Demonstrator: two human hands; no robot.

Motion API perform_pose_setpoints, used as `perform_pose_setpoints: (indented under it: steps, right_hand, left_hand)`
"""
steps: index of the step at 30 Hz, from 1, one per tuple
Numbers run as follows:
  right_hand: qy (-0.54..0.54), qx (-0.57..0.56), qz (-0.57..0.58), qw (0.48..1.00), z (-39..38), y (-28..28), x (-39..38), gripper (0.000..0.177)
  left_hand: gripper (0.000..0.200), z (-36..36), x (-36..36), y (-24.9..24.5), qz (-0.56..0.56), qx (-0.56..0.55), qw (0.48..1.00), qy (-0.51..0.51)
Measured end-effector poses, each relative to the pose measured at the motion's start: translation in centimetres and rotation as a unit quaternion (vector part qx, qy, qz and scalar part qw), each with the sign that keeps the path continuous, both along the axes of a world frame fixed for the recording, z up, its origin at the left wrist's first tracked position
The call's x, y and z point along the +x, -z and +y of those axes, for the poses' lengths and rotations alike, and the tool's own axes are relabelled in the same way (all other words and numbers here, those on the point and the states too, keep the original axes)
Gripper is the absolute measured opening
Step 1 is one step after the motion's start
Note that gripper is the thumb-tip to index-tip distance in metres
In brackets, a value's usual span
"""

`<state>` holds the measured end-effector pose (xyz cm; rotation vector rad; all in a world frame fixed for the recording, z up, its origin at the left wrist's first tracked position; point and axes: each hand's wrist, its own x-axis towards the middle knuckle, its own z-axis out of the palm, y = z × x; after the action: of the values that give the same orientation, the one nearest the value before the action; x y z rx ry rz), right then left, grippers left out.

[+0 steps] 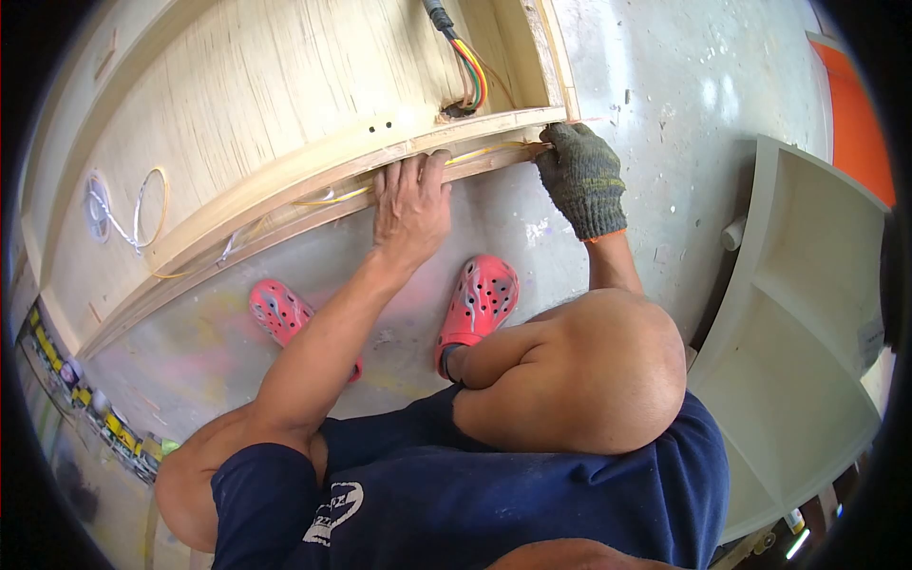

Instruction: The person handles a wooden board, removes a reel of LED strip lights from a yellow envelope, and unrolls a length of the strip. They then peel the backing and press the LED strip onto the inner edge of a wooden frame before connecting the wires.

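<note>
A curved plywood frame (pixel 256 104) has a narrow groove along its near edge, with a thin yellow-and-white wire (pixel 355 195) lying in it. My left hand (pixel 413 211), bare, rests on the outer wooden rail with its fingers stretched over the groove beside the wire. My right hand (pixel 584 180) wears a dark grey knitted glove and is closed at the groove's right end, where the wire runs to its fingertips. The glove partly hides what is pinched there.
Coloured cables (pixel 472 71) enter a hole in the plywood. A small coil of white wire (pixel 98 207) lies on the panel at left. A pale curved shelf unit (pixel 807 332) stands at right, near an orange panel (pixel 850 114). My pink clogs (pixel 482 296) are on the paint-spotted floor (pixel 655 190).
</note>
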<state>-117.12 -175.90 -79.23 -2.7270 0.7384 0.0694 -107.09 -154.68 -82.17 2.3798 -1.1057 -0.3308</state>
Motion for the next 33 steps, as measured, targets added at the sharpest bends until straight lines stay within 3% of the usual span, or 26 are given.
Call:
perform_pose_setpoints:
  steps: [9,12,14,26,33]
  right_hand:
    - [0.047,-0.006,-0.067,0.997,0.1,1.7,0.3,0.011]
    - [0.082,-0.010,-0.051,0.995,0.5,1.5,0.9,0.014]
    - [0.103,0.001,0.019,0.995,0.5,0.9,1.3,0.018]
    - [0.117,0.002,0.078,0.990,0.2,0.9,1.7,0.025]
    - [0.110,-0.031,0.052,0.992,0.6,1.0,1.9,0.027]
  left_hand:
    - [0.036,1.1,1.2,0.4,0.014,-0.040,0.997,0.064]
    - [0.039,0.7,0.9,0.1,0.018,-0.033,0.998,0.049]
    - [0.042,0.6,0.6,-0.2,0.019,-0.026,0.999,0.036]
    - [0.057,0.2,0.4,0.0,0.030,0.030,0.999,0.028]
    - [0.059,0.1,0.1,0.3,0.023,0.047,0.998,0.022]
